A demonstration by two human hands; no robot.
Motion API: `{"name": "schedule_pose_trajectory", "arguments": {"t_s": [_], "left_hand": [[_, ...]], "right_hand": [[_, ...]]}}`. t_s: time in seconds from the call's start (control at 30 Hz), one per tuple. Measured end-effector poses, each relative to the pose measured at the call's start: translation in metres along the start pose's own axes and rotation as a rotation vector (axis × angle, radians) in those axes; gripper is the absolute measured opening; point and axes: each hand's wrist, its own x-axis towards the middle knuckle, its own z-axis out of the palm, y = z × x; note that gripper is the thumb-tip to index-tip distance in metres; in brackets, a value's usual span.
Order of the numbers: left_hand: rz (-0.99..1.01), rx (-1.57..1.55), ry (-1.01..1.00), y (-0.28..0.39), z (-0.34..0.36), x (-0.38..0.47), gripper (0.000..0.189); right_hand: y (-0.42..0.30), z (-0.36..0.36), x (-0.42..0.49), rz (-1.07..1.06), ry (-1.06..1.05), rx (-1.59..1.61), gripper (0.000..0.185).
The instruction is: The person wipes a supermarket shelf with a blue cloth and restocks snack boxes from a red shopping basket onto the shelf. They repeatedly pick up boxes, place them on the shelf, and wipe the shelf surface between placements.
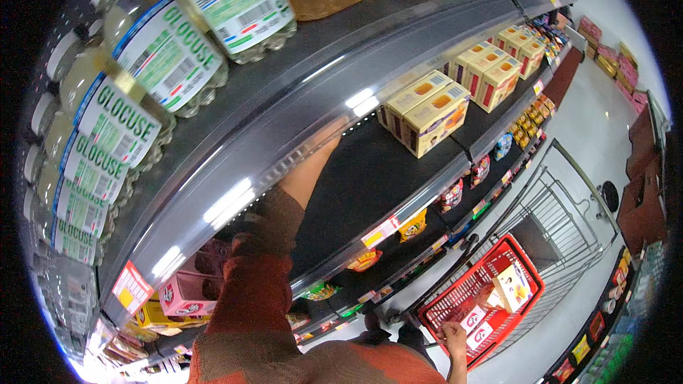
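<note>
My left arm, in a brown and rust-red knit sleeve [261, 272], reaches beneath the upper shelf [341, 85]. The hand itself is hidden behind that shelf's front edge. To the right of the forearm, cream-coloured food cartons [435, 117] stand in rows on the lower shelf [347, 197]. Low at the right, my right hand [453, 337] has its fingers curled over the near rim of a red plastic shopping basket [504, 338]. Inside the basket lie a cream carton [512, 288] and white-and-pink packs [476, 325]. The basket rests in a wire shopping cart [565, 224].
Large clear bottles [165, 56] line the upper shelf at left. Pink boxes [189, 293] and yellow packs [163, 317] sit below them. Snack bags [413, 225] fill lower shelves. Across the aisle floor [592, 112] runs another stocked shelf [592, 330]. Cartons [619, 66] are stacked at the far end.
</note>
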Motion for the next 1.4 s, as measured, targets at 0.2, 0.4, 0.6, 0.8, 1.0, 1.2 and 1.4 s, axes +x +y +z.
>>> {"name": "schedule_pose_trajectory", "arguments": {"t_s": [0.2,0.4,0.6,0.8,1.0,1.2,1.4], "left_hand": [[-0.417,0.166,-0.158,-0.059,-0.063,-0.078,0.013],[-0.812,-0.140,0.207,-0.094,-0.126,-0.191,0.029],[-0.863,-0.100,0.223,-0.080,-0.153,-0.223,0.030],[-0.552,0.006,0.211,-0.039,-0.108,-0.167,0.031],[-0.392,-0.095,0.072,0.011,-0.036,-0.112,0.031],[-0.427,-0.392,-0.161,0.050,0.022,-0.073,0.029],[-0.375,-0.384,-0.432,0.081,0.025,-0.063,0.037]], "right_hand": [[0.003,0.002,0.015,-0.112,-0.057,-0.161,0.018],[0.023,0.012,0.043,-0.192,-0.059,-0.312,0.017],[-0.004,0.024,0.022,-0.101,-0.142,-0.197,0.019],[-0.007,0.025,0.014,-0.086,-0.128,-0.209,0.019],[-0.006,0.013,0.007,-0.096,-0.050,-0.214,0.020],[-0.004,0.011,-0.013,-0.028,0.022,-0.057,0.026],[0.000,0.017,-0.023,-0.013,-0.006,-0.013,0.025]]}}
